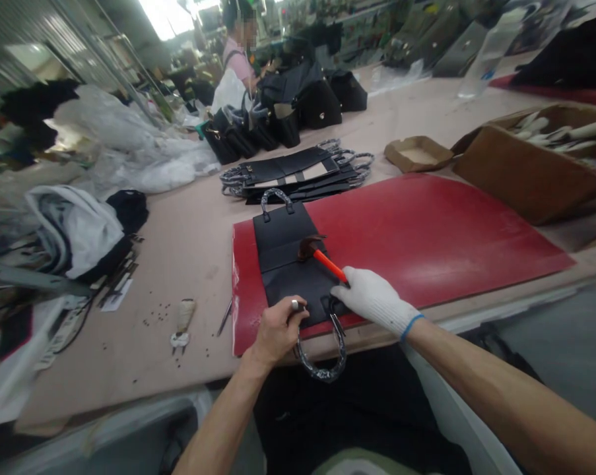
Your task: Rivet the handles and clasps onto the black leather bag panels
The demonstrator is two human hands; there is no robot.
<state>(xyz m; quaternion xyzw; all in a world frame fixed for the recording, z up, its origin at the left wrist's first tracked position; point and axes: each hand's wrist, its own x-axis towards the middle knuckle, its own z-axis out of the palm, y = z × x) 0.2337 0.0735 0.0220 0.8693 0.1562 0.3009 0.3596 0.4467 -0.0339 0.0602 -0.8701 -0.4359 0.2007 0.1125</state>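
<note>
A black leather bag panel [295, 280] lies flat on a red mat [426, 237], with one plastic-wrapped handle [276, 194] at its far edge. A second wrapped handle [322, 373] hangs over the table's near edge. My left hand [278, 330], bare with a ring on one finger, has its fingertips pinched together at the left base of this near handle; what is between them is hidden. In a white glove, my right hand [371, 298] grips a hammer [331, 266] by its orange handle. The dark hammer head is over the middle of the panel.
A stack of black bag panels [288, 173] lies beyond the mat. Finished-looking black bags [317, 105] stand farther back near a person [239, 56]. Nippers [181, 326] and small dark bits lie left. At right are a small cardboard tray [419, 155] and a box [520, 175] of white-handled tools.
</note>
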